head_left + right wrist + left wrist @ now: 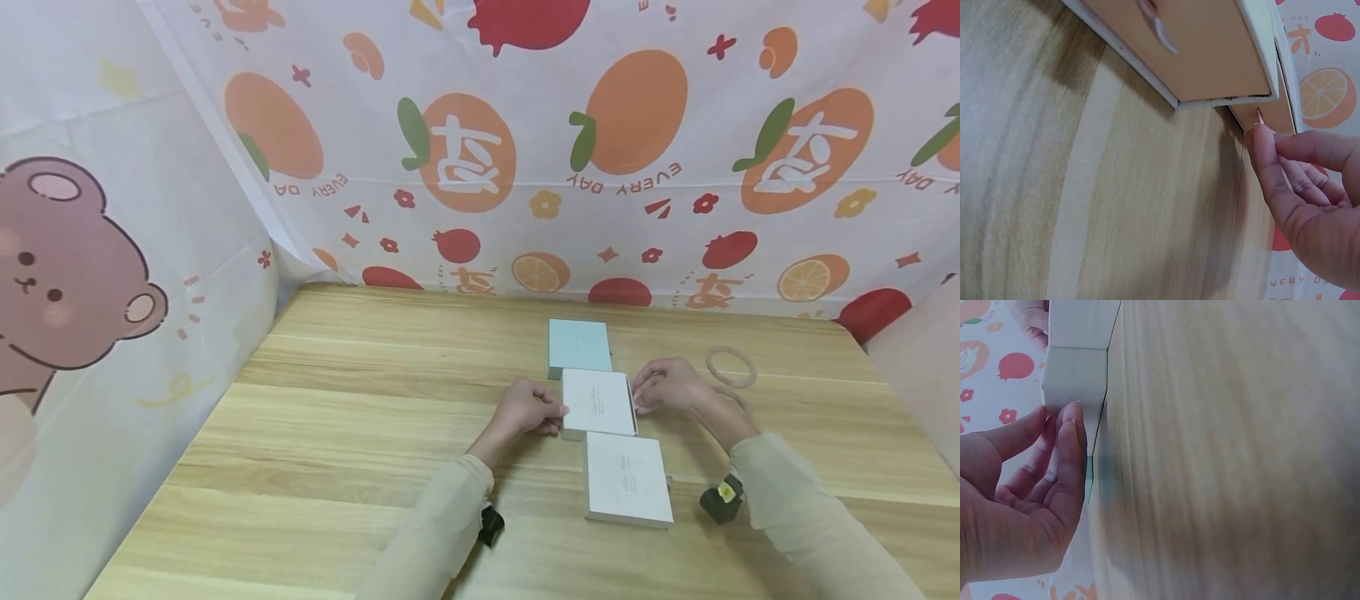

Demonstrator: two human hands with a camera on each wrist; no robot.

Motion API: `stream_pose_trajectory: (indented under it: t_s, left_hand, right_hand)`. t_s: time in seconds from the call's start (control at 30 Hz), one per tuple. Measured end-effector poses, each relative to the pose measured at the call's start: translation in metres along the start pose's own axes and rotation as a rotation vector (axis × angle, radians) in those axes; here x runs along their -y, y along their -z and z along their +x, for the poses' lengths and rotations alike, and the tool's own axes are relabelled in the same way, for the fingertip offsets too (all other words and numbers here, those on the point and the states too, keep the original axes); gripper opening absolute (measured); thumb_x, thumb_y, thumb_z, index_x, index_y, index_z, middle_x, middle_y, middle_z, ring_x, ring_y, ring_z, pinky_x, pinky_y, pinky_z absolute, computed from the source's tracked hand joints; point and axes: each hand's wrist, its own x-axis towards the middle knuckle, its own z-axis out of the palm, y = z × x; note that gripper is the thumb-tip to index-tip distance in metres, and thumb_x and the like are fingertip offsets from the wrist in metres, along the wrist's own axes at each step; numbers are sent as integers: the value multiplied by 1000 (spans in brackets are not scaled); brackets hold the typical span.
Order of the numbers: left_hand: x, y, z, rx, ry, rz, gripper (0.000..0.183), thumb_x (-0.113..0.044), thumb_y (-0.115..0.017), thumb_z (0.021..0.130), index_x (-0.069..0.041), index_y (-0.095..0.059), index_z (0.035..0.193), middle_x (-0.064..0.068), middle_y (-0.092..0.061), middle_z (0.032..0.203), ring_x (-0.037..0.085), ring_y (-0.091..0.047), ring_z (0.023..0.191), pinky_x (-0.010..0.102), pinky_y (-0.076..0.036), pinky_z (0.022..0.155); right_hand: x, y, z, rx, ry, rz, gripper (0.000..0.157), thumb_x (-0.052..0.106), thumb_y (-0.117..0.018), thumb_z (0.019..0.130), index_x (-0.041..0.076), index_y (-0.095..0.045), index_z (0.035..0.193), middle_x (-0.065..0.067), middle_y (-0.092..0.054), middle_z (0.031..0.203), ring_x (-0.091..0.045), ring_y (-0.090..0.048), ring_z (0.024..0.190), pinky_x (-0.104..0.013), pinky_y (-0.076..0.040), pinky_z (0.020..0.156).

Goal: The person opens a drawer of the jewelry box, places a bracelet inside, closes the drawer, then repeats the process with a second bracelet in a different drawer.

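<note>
In the head view, a white drawer box [597, 402] with small print on its lid lies between my hands. My left hand [527, 408] holds its left end, thumb at the upper edge and fingertips against the side face [1075, 394]. At the opposite end, my right hand [667, 387] pinches a small ribbon pull [1260, 117] between thumb and index finger; it comes out of the box's tan drawer front [1247, 114]. A second white box [628, 479] lies nearer to me, and its ribbon loop [1160, 28] hangs loose in the right wrist view.
A light blue box [580, 344] lies just behind the middle box. Beyond my right hand is a pale ring [731, 367], with another curved band [738, 398] partly hidden by the wrist. The wooden table [337, 417] meets a fruit-print cloth [555, 217] at the back.
</note>
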Motion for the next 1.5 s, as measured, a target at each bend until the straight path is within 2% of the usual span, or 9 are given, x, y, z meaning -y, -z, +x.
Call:
stream_pose_trajectory:
  t_s: [0.17, 0.6, 0.83, 1.2, 1.5]
  left_hand:
    - [-1, 1, 0, 2, -3, 0, 8, 1, -69, 78, 7, -65, 75, 13, -65, 65, 14, -61, 51, 29, -55, 56]
    - [-2, 1, 1, 4, -5, 5, 8, 1, -69, 79, 7, -65, 74, 14, -65, 65, 22, -65, 57, 31, -56, 57]
    - [-1, 1, 1, 4, -8, 0, 8, 2, -69, 78, 7, -65, 73, 13, -65, 64, 21, -64, 55, 31, -56, 57]
    - [-3, 0, 0, 0, 7, 11, 7, 1, -69, 79, 6, -65, 75, 12, -65, 64, 21, -64, 56, 30, -56, 57]
    - [-3, 1, 1, 25, 24, 41, 8, -2, -68, 80, 5, -67, 76, 11, -65, 64, 16, -62, 53, 29, -55, 56]
  right_hand:
    - [0, 2, 1, 20, 19, -4, 21, -18, -54, 73, -19, -50, 94, -13, -63, 74, -21, -63, 67, -35, -56, 66]
    - [0, 3, 2, 35, -2, 0, 23, -18, -54, 74, -19, -50, 96, -12, -62, 74, -20, -62, 66, -36, -56, 66]
    - [0, 2, 1, 48, 11, -11, 25, -18, -53, 74, -19, -49, 98, -11, -62, 75, -19, -62, 66, -35, -56, 66]
    - [-2, 2, 1, 24, 1, -17, 24, -18, -53, 74, -18, -49, 97, -11, -61, 74, -21, -62, 67, -35, -56, 67]
    - [-4, 2, 1, 35, 19, -1, 23, -17, -54, 74, -19, -49, 97, -12, -62, 75, -21, -63, 68, -37, -55, 68]
